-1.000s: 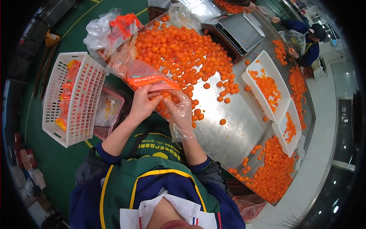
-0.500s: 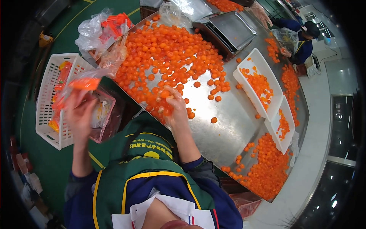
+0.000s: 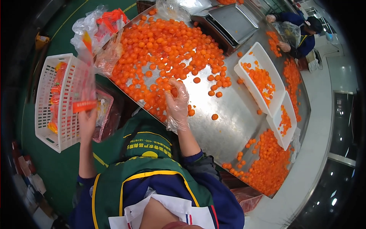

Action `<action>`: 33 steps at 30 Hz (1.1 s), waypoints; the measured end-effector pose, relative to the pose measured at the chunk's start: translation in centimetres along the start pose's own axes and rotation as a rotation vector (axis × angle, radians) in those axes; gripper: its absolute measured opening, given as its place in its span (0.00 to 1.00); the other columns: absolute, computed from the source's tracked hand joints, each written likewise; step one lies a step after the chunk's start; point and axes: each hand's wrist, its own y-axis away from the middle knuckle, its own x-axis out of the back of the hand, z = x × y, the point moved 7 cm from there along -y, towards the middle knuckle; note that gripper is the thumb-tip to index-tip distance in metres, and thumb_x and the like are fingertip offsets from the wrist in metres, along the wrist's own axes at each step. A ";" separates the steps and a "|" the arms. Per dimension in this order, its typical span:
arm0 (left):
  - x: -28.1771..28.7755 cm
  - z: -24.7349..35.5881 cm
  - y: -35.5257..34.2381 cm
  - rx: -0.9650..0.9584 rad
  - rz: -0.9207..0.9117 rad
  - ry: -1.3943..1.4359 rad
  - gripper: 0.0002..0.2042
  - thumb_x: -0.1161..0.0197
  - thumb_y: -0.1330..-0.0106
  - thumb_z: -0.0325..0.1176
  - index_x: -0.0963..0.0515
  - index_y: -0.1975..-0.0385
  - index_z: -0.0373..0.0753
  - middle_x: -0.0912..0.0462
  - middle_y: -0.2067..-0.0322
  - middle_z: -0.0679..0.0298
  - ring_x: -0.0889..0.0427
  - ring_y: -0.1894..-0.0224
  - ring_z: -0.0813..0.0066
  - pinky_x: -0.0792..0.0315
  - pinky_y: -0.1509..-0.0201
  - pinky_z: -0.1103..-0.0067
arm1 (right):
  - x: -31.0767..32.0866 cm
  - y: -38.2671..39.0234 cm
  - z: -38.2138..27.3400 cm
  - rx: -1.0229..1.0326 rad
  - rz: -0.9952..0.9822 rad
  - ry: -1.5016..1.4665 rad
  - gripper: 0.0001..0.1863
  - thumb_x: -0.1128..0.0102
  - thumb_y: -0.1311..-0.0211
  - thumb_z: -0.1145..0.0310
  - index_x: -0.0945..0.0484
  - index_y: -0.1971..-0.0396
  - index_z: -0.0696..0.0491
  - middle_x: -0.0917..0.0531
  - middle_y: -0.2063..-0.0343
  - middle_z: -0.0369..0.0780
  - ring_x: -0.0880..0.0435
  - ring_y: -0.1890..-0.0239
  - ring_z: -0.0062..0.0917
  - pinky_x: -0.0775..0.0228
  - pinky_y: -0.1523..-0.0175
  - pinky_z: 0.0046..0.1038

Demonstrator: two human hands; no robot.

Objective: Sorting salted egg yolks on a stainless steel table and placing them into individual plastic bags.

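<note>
Left hand [image 3: 87,119]: your fingers are closed on the lower edge of a clear plastic bag [image 3: 84,78] with an orange printed band; it stands up from your grip, above the white slatted basket [image 3: 53,100].
Right hand [image 3: 177,102]: wearing a thin clear glove, your fingers are curled around one or two orange balls [image 3: 174,91] at the near edge of the big heap [image 3: 167,49] on the steel table [image 3: 225,126].
Bag position: well apart from your right fingers, off the table's left side; I cannot tell whether its mouth is open.
Around your right fingers: loose balls lie just beyond and to the right of the fingertips; one stray ball [image 3: 214,116] sits alone, farther right.
Beyond the heap: a flat steel scale pan [image 3: 232,19] and two white trays [image 3: 263,82] holding more orange balls, well clear of both hands.
Left of your left fingers: the basket already holds filled packs.
Doing this well, as I judge it: keep your right fingers cupped so nothing rolls out, bring the bag closer to the heap rather than carrying balls across the gap, and hold its mouth wide before you release.
Risk: the balls look soft and round; squeeze lightly and watch the table edge.
</note>
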 end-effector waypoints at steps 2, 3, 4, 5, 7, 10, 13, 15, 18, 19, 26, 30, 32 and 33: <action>-4.2 4.9 -0.6 -0.056 0.001 0.292 0.25 0.40 0.34 0.21 0.36 0.38 0.29 0.28 0.41 0.56 0.23 0.46 0.74 0.27 0.41 0.75 | -0.1 0.2 -0.1 -0.007 0.008 0.005 0.18 0.40 0.44 0.85 0.24 0.53 0.58 0.23 0.52 0.42 0.24 0.44 0.30 0.31 0.38 0.29; -6.2 8.2 -0.6 -0.103 0.005 0.351 0.25 0.40 0.35 0.20 0.37 0.37 0.30 0.28 0.41 0.55 0.23 0.45 0.73 0.27 0.41 0.75 | -0.2 0.2 -0.5 0.036 -0.019 0.071 0.18 0.40 0.45 0.85 0.24 0.53 0.58 0.22 0.53 0.43 0.23 0.45 0.30 0.31 0.39 0.28; -7.3 10.5 -0.6 -0.150 0.008 0.407 0.26 0.40 0.35 0.19 0.37 0.37 0.30 0.29 0.41 0.55 0.23 0.45 0.71 0.27 0.41 0.75 | -0.4 0.2 -1.0 0.078 -0.044 0.135 0.18 0.40 0.45 0.84 0.24 0.52 0.58 0.22 0.54 0.43 0.23 0.46 0.30 0.30 0.40 0.28; -8.2 9.2 -0.9 0.011 -0.098 0.377 0.26 0.40 0.36 0.18 0.37 0.37 0.31 0.32 0.37 0.53 0.26 0.41 0.68 0.27 0.40 0.74 | -0.5 0.3 -1.5 0.076 -0.040 0.132 0.18 0.40 0.45 0.84 0.24 0.52 0.58 0.22 0.54 0.43 0.23 0.46 0.30 0.30 0.40 0.28; -10.6 12.6 -1.1 -0.197 -0.163 0.532 0.27 0.40 0.37 0.16 0.37 0.38 0.32 0.35 0.35 0.52 0.29 0.38 0.67 0.25 0.43 0.76 | -1.1 0.6 -3.4 0.129 -0.035 0.058 0.16 0.39 0.46 0.81 0.22 0.55 0.56 0.21 0.58 0.44 0.21 0.53 0.35 0.28 0.49 0.32; -15.0 14.4 -1.5 -0.162 -0.254 0.553 0.32 0.41 0.42 0.12 0.40 0.36 0.34 0.37 0.34 0.54 0.31 0.37 0.68 0.22 0.52 0.81 | -2.2 0.6 -5.5 -0.008 -0.147 -0.094 0.17 0.38 0.48 0.81 0.21 0.56 0.56 0.21 0.60 0.43 0.21 0.54 0.35 0.28 0.50 0.31; -17.0 14.8 -1.5 -0.203 -0.262 0.456 0.39 0.39 0.42 0.12 0.47 0.30 0.33 0.34 0.38 0.54 0.29 0.39 0.69 0.21 0.51 0.80 | -2.7 0.7 -6.5 0.103 -0.214 -0.048 0.18 0.38 0.50 0.81 0.21 0.56 0.56 0.22 0.61 0.43 0.21 0.56 0.34 0.28 0.51 0.30; -17.3 13.0 -1.6 -0.124 -0.272 0.516 0.42 0.38 0.41 0.13 0.54 0.27 0.36 0.32 0.41 0.51 0.25 0.47 0.71 0.22 0.49 0.80 | -2.7 0.5 -7.4 0.163 -0.222 -0.004 0.19 0.38 0.52 0.82 0.20 0.56 0.56 0.21 0.61 0.43 0.21 0.57 0.33 0.28 0.52 0.30; -17.5 11.6 -1.5 -0.041 -0.283 0.588 0.46 0.38 0.39 0.14 0.62 0.25 0.38 0.28 0.45 0.48 0.21 0.54 0.71 0.23 0.47 0.79 | -2.9 0.6 -7.7 0.140 -0.225 -0.030 0.18 0.38 0.51 0.83 0.20 0.56 0.57 0.20 0.60 0.42 0.20 0.56 0.30 0.27 0.52 0.28; -17.5 11.6 -1.5 -0.038 -0.287 0.601 0.47 0.38 0.39 0.14 0.63 0.25 0.38 0.27 0.46 0.48 0.21 0.54 0.70 0.24 0.46 0.78 | -2.8 0.7 -7.1 0.061 -0.182 -0.146 0.18 0.38 0.50 0.83 0.20 0.56 0.57 0.20 0.58 0.42 0.20 0.54 0.29 0.26 0.52 0.28; -17.2 11.4 -1.3 -0.037 -0.242 0.607 0.46 0.39 0.38 0.14 0.63 0.26 0.36 0.27 0.47 0.49 0.21 0.50 0.69 0.24 0.45 0.79 | -2.5 1.4 -5.1 -0.121 -0.108 -0.212 0.19 0.36 0.48 0.83 0.22 0.54 0.58 0.19 0.55 0.43 0.18 0.52 0.31 0.25 0.48 0.30; -17.4 12.0 -1.3 -0.071 -0.269 0.605 0.43 0.40 0.41 0.11 0.56 0.27 0.30 0.44 0.32 0.56 0.26 0.43 0.70 0.21 0.49 0.80 | -2.2 0.9 -7.5 0.235 -0.178 0.101 0.20 0.37 0.49 0.83 0.22 0.54 0.57 0.18 0.56 0.45 0.18 0.53 0.36 0.25 0.48 0.32; -17.5 12.5 -1.2 -0.100 -0.278 0.598 0.43 0.39 0.41 0.11 0.55 0.27 0.30 0.44 0.32 0.56 0.26 0.43 0.70 0.21 0.50 0.81 | -2.1 0.8 -7.9 0.244 -0.171 0.115 0.20 0.38 0.49 0.83 0.23 0.53 0.57 0.18 0.57 0.46 0.18 0.54 0.38 0.26 0.49 0.32; -17.5 12.5 -1.2 -0.091 -0.274 0.579 0.43 0.39 0.41 0.12 0.56 0.27 0.30 0.41 0.35 0.55 0.26 0.43 0.69 0.21 0.48 0.79 | -2.1 0.8 -8.0 0.246 -0.173 0.117 0.20 0.38 0.49 0.83 0.23 0.53 0.57 0.18 0.57 0.46 0.18 0.54 0.38 0.26 0.49 0.32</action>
